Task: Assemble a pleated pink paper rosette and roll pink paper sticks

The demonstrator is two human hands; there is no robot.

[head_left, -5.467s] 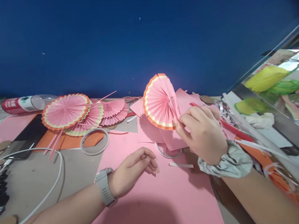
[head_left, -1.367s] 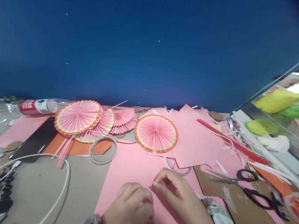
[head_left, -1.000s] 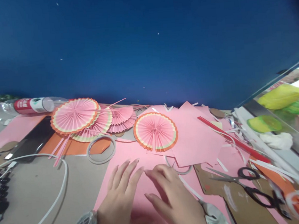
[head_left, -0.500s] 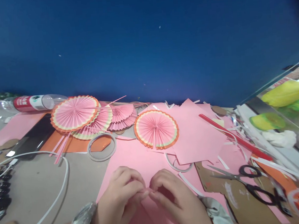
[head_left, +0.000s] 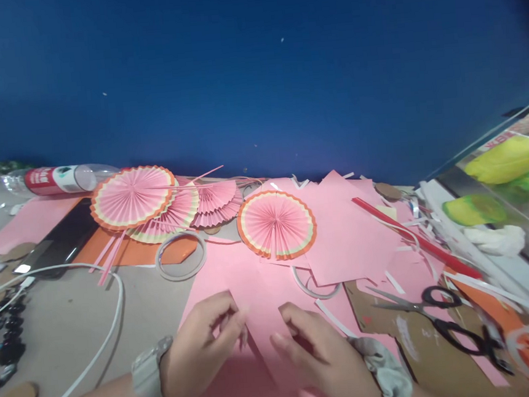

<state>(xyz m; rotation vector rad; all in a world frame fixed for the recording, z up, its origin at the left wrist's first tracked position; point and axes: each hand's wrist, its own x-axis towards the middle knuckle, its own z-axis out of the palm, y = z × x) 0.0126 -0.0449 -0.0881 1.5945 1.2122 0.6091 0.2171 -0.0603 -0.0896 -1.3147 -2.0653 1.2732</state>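
Observation:
Over a large pink sheet of paper (head_left: 207, 284), my left hand (head_left: 207, 342) has its fingers curled and its thumb near the index finger. Its fingertips meet the edge of a pink paper piece (head_left: 258, 304) lying on top; the exact grip is blurred. My right hand (head_left: 322, 351) hovers to the right with thumb and index finger apart and nothing visible between them. Beyond the hands lies a round pleated paper fan (head_left: 276, 225), pink with a yellow and orange rim.
More pleated fans (head_left: 133, 197) overlap at left, near a plastic bottle (head_left: 54, 180) and a black phone (head_left: 58, 241). A tape roll (head_left: 160, 266) lies on the table. At right are black-handled scissors (head_left: 429, 307), cardboard (head_left: 412, 358) and a red strip (head_left: 416, 241). A blue wall (head_left: 255, 88) stands behind.
My hands were together, fingertips meeting over the pink paper. They have since moved apart, the right one loosening its fingers. The fans and tools have stayed in place.

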